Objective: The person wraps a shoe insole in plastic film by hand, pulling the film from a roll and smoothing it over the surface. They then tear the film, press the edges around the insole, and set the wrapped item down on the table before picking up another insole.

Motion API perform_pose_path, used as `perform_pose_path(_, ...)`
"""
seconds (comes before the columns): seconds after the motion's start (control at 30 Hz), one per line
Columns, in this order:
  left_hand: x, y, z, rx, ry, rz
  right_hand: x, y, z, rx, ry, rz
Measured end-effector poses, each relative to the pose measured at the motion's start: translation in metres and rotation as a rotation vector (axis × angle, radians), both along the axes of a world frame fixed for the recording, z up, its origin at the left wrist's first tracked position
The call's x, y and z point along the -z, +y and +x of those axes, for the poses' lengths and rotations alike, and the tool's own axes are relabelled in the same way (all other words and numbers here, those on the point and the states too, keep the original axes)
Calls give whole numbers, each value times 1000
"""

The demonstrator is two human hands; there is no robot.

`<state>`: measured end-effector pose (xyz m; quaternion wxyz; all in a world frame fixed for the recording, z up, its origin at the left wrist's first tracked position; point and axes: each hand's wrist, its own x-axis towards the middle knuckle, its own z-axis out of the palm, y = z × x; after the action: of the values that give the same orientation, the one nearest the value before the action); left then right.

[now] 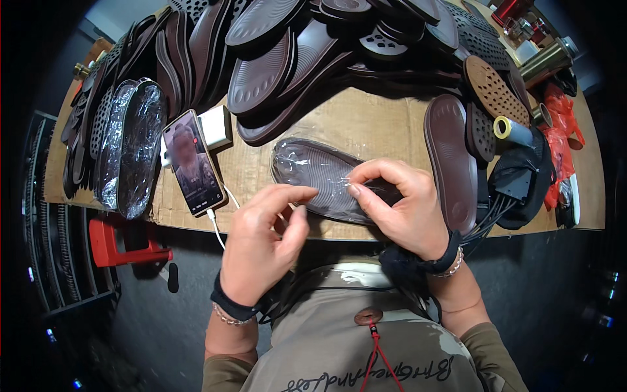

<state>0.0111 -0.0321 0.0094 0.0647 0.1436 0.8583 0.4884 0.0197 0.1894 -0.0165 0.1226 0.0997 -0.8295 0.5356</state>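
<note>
A dark brown shoe sole (313,175) lies on the table in front of me, covered in shiny clear plastic film (297,151). My right hand (405,206) is over its right end, thumb and index finger pinched on a bit of the film. On the near left side of the sole, my left hand (261,228) hovers with its index finger stretched out and its thumb apart; nothing shows between them. An unwrapped brown sole (452,163) lies to the right of my right hand.
Many brown soles (261,78) are piled along the back. Film-wrapped soles (134,150) stand at left beside a plugged-in phone (192,163) leaning on a white box (214,127). To the right are a film roll (513,130), a black pouch with cables (519,179) and a red bag (558,124).
</note>
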Motion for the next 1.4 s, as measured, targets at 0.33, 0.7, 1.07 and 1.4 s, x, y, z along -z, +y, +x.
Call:
perform_pose_path(0.33, 16, 18, -4, 46, -37, 93, -3, 2, 3, -53, 37, -30)
perform_pose_path(0.7, 21, 21, -3, 36, -73, 248, -11, 5, 2, -103, 91, 38)
perform_pose_path(1.07, 16, 22, -2, 68, -73, 163, -9, 5, 3, -66, 87, 26)
perform_pose_path(1.4, 13, 22, -1, 60, -174, 260, -10, 2, 6, -6, 129, 15)
